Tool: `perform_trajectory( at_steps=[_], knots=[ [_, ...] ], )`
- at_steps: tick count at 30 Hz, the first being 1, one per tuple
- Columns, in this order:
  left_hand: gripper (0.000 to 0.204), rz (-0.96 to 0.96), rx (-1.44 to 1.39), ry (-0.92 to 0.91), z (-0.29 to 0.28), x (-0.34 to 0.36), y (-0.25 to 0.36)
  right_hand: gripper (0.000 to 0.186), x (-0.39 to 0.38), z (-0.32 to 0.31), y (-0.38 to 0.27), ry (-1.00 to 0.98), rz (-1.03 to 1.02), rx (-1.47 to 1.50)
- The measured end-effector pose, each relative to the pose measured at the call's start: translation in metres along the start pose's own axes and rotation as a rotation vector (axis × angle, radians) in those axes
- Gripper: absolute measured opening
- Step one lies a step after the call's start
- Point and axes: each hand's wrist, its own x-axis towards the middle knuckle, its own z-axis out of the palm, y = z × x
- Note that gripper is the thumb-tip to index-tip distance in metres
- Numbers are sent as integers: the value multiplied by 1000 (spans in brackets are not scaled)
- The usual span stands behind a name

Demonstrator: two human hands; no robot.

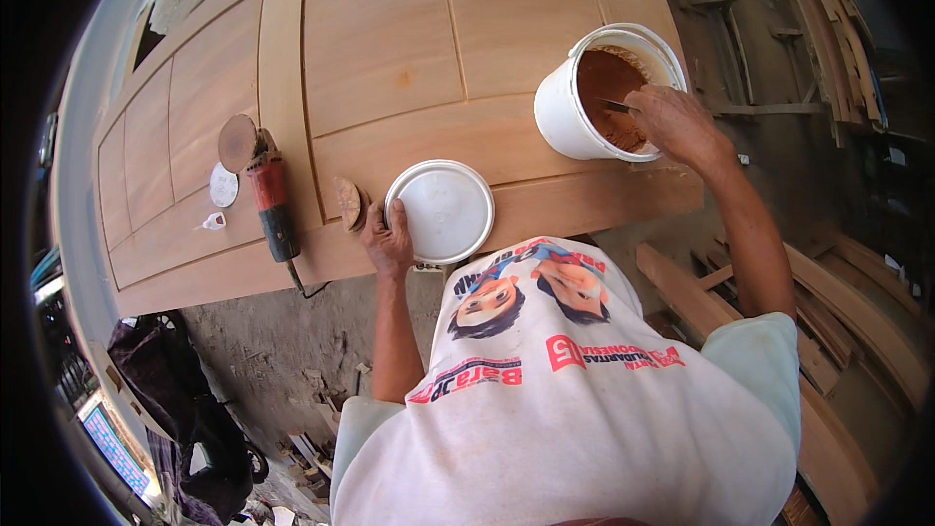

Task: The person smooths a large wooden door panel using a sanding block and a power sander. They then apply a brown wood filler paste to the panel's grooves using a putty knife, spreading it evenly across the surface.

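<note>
A white plastic bucket (562, 115) stands at the right end of a large wooden door panel (380, 39), holding reddish-brown paste (606, 88). My right hand (679, 123) reaches over its rim, fingers closed on a thin putty knife (616, 104) whose dark blade points into the bucket; its handle is hidden in my grip. My left hand (390, 244) grips the edge of a round white lid (443, 212) at the panel's near edge, thumb on top. Just left of that hand sits a round wooden block or disc (349, 203).
A red and black angle grinder (270, 197) lies on the panel's left half, its cord hanging off the near edge. Beside it are a pale disc (223, 185) and a small white bottle (214, 221). Timber planks (847, 302) lie at right; dark cloth (185, 419) hangs lower left.
</note>
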Motion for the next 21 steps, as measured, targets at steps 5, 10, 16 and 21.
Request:
perform_trajectory(
  at_steps=[5, 10, 16, 21],
  knots=[
    [20, 42, 83, 30, 0, 0, -1, 18, 6, -2, -2, -78, 35, 66],
    [21, 5, 79, 10, -7, -2, 0, 20, 9, -5, -7, -38, 93, 99],
    [21, -31, 129, -21, -4, -1, 12, 23, -10, -14, 8, -29, 99, 440],
    [19, -8, 23, 33, -2, -3, 0, 28, -10, -25, 21, 78, 126, 553]
  ],
)
